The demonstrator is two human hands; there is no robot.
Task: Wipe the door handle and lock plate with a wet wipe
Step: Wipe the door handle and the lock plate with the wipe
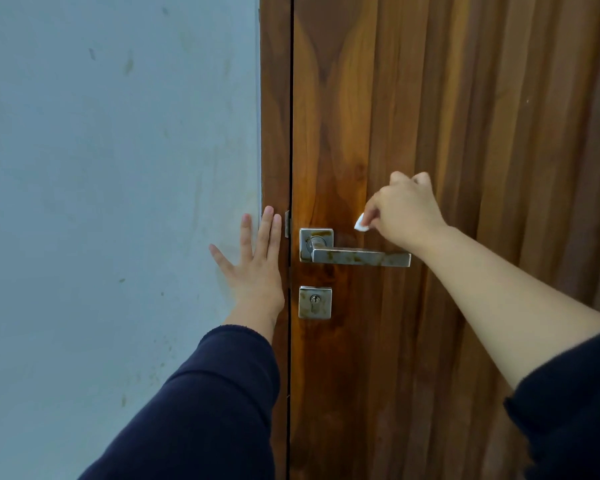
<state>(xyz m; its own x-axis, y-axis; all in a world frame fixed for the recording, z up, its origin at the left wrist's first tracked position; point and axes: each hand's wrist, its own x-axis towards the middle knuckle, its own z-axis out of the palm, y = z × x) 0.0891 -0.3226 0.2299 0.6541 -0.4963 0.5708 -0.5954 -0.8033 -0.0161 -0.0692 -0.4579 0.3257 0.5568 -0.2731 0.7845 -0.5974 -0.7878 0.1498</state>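
Note:
A metal lever door handle (359, 257) with brown stains sits on a square rose (315, 241) on the wooden door (465, 133). Below it is a square lock plate (314, 302) with a keyhole, also stained. My right hand (404, 211) hovers just above the lever, fingers pinched on a small folded white wet wipe (361, 224) that hangs a little above the handle without touching it. My left hand (257, 268) lies flat, fingers spread, against the wall and door frame to the left of the handle.
A pale blue-grey wall (118, 168) with scuff marks fills the left half. The brown door frame (274, 116) runs vertically beside a dark gap at the door's edge. A metal latch plate (287, 224) shows at that edge.

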